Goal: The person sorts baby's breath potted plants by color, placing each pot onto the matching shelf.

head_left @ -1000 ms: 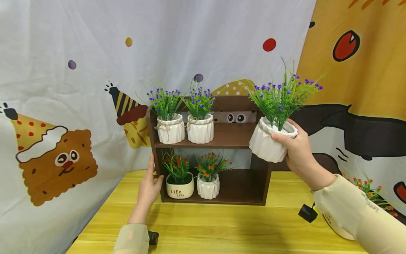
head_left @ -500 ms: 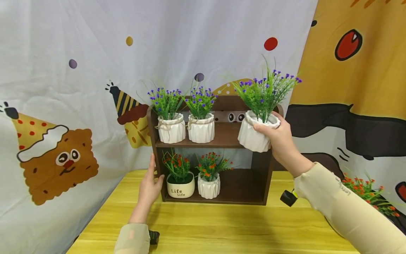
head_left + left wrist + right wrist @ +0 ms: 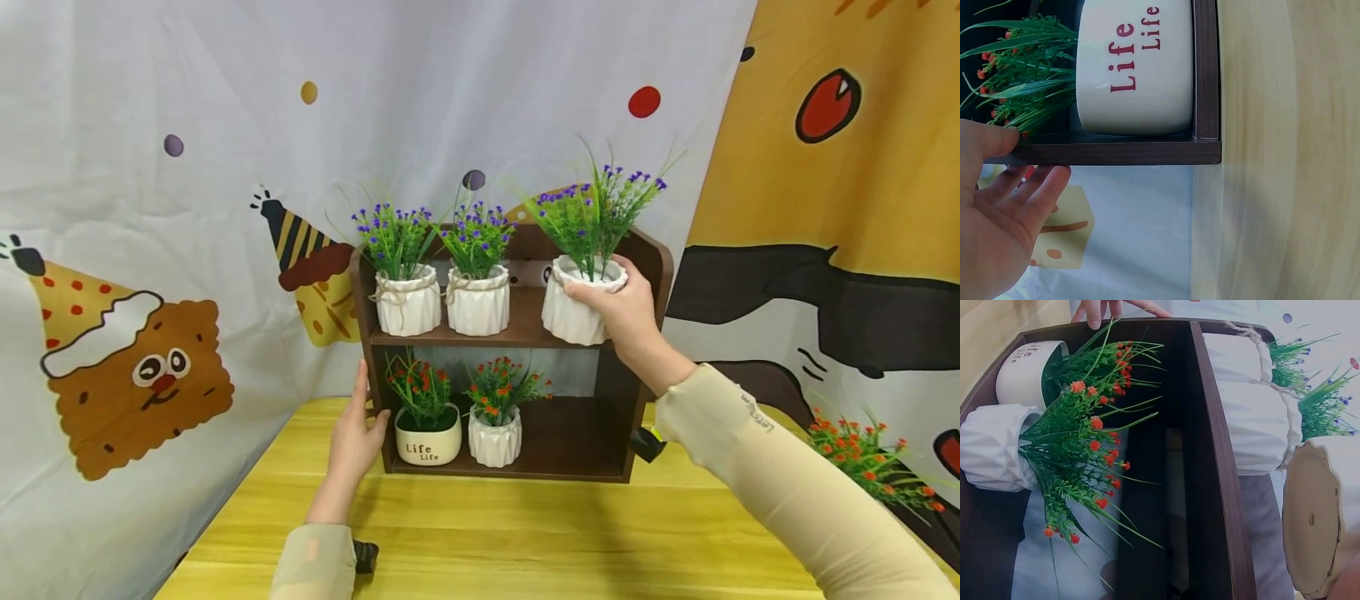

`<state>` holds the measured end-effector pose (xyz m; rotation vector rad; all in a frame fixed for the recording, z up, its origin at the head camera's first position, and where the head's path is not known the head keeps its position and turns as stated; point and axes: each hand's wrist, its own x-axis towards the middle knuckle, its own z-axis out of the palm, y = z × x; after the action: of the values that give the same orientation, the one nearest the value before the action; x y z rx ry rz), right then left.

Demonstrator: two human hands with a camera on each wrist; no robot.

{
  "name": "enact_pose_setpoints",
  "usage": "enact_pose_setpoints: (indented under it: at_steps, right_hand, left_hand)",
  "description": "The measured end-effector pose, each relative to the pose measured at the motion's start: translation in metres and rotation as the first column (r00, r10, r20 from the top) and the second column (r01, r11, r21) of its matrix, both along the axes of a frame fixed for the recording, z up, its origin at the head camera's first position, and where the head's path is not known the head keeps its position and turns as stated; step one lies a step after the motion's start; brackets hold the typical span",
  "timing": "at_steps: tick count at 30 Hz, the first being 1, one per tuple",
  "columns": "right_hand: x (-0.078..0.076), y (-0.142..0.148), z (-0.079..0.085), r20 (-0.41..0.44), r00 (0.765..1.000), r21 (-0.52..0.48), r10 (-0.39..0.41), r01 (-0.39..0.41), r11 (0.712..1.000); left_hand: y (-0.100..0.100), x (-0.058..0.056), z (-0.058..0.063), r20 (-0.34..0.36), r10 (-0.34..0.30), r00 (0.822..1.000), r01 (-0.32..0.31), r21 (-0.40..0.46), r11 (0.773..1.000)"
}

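Observation:
My right hand grips a white fluted flowerpot of purple artificial flowers, thumb at its rim. It hangs at the upper board's right part; its bare underside shows in the right wrist view. My left hand holds the left side panel of a dark brown two-tier shelf, thumb and fingers on opposite faces. Two white pots with twine, a left one and a middle one, stand on the upper board. Below are a cream "Life" pot and a white fluted pot, both with red-orange flowers.
The shelf stands on a yellow wood-grain table. Another plant with red-orange flowers is at the right, its lower part behind my right sleeve. A printed cloth hangs behind.
My right hand has carried the purple-flowered pot leftward, from beyond the shelf's right side to in front of the upper tier. My left hand stays at the left panel.

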<state>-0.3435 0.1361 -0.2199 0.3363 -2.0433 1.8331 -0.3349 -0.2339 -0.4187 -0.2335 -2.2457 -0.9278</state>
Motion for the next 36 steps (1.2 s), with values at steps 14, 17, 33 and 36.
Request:
enact_pose_setpoints:
  at_steps: [14,17,33,36]
  right_hand:
    - [-0.022,-0.009,-0.008,-0.009,1.0,0.094,-0.023,0.024,0.995]
    - [-0.027,-0.011,-0.008,-0.007,1.0,0.103,-0.026,0.027,0.994]
    - [-0.046,-0.024,-0.01,0.028,0.999,0.124,-0.042,0.039,0.991]
    - [-0.048,-0.025,-0.01,0.029,0.998,0.121,-0.05,0.046,0.992]
  left_hand:
    - [0.004,0.0,-0.001,0.001,0.0,1.0,0.0,-0.011,1.0]
    - [0.004,0.001,-0.001,0.015,0.008,1.0,-0.008,-0.004,1.0]
    - [0.003,0.003,0.0,0.028,0.018,0.999,-0.018,0.0,1.0]
    - [0.003,0.003,0.0,0.043,0.023,0.999,-0.023,0.006,1.0]
